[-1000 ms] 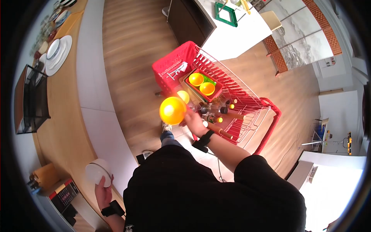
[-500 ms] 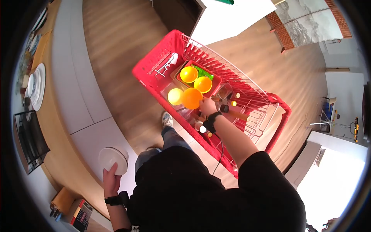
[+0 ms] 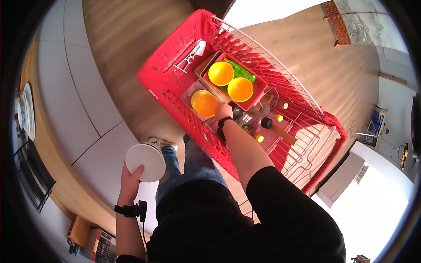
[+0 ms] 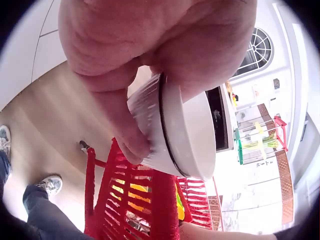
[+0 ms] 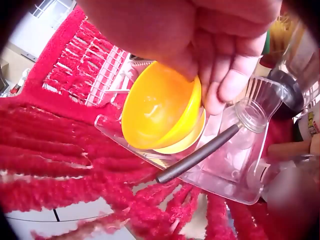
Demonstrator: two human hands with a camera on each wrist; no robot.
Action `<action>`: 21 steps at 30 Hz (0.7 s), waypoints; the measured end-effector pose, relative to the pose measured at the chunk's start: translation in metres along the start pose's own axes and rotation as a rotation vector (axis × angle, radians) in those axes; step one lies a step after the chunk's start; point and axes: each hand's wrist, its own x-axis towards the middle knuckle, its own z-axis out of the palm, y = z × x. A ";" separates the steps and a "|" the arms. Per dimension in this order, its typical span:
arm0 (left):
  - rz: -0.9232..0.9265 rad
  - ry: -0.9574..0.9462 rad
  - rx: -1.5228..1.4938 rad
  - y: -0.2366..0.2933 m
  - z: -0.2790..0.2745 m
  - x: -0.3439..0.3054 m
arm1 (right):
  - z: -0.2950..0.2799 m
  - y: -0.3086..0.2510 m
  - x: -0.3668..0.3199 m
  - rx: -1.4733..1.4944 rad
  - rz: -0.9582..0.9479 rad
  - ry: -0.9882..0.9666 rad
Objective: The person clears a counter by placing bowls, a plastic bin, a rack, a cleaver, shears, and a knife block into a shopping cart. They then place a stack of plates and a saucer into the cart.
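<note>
My right hand (image 3: 224, 112) pinches the rim of an orange bowl (image 3: 205, 105) inside the red cart. In the right wrist view the bowl (image 5: 159, 107) is tilted above a yellow bowl (image 5: 188, 141), which lies in a clear plastic tray (image 5: 235, 187); fingers (image 5: 227, 75) lie along its edge. Away from the cart, my left hand (image 3: 130, 182) grips white bowls (image 3: 146, 162), thumb on the face. The left wrist view shows these bowls (image 4: 192, 135) stacked, one edge dark-rimmed.
Two yellow bowls (image 3: 221, 73) sit in a red tray (image 3: 258, 93) with a green packet. Several capped bottles (image 3: 266, 122) lie toward the handle end of the cart (image 3: 164, 65). A wooden counter (image 3: 61, 168) with plates (image 3: 27, 111) runs along the left.
My right hand has carried the orange bowl down and left over the yellow bowl in the clear tray. The left hand, holding the white bowls, has moved up and nearer the cart.
</note>
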 end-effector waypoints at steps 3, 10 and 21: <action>-0.001 -0.052 0.069 -0.002 0.007 0.009 | 0.009 -0.003 0.007 0.049 0.040 -0.011; 0.041 -0.108 0.187 -0.003 0.015 0.018 | 0.043 -0.004 0.030 0.041 0.041 -0.032; 0.110 -0.172 0.173 0.030 0.060 0.022 | -0.158 -0.101 -0.184 0.330 -0.992 -0.128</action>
